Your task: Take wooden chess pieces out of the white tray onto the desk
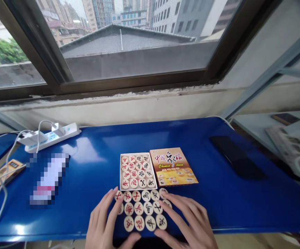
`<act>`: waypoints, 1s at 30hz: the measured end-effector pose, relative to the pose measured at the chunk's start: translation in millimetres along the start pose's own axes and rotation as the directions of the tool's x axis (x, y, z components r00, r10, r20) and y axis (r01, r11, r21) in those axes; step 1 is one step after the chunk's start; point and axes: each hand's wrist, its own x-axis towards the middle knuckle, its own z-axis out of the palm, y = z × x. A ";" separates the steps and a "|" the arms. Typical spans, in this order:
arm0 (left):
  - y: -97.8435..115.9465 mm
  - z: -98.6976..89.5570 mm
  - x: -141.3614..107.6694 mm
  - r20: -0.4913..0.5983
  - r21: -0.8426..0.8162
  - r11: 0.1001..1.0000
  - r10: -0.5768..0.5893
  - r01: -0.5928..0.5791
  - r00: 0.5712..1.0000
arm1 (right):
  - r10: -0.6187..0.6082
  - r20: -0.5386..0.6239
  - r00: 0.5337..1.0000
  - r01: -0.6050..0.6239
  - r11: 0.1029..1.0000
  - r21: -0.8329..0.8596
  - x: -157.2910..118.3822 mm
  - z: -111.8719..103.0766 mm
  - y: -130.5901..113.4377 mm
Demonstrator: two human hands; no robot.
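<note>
Round Chinese chess pieces [139,208], marked in red and black, lie flat in rows near the front of the blue table. My left hand [104,221] rests at their left side, fingers apart, fingertips on or beside the outer pieces. On the right side my right hand [187,221] is spread likewise, its fingers partly covering the outer pieces. Just beyond the rows sits an open white box tray [121,173] filled with more pieces in a grid. Against its right side lies the printed box lid [174,166], labelled "Chinese chess".
The blue table [100,143] stands below a window. A white power strip [53,136] with plugs and cables lies at the back left, near a blurred-out phone-like object [50,180] and a card [5,173]. A black phone-like slab [233,155] lies at right.
</note>
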 end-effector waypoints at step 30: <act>-27.0 -6.4 56.9 -0.079 -0.186 0.981 0.047 -0.061 0.996 | 0.099 0.149 0.984 -0.095 0.995 -0.038 13.1 5.4 24.2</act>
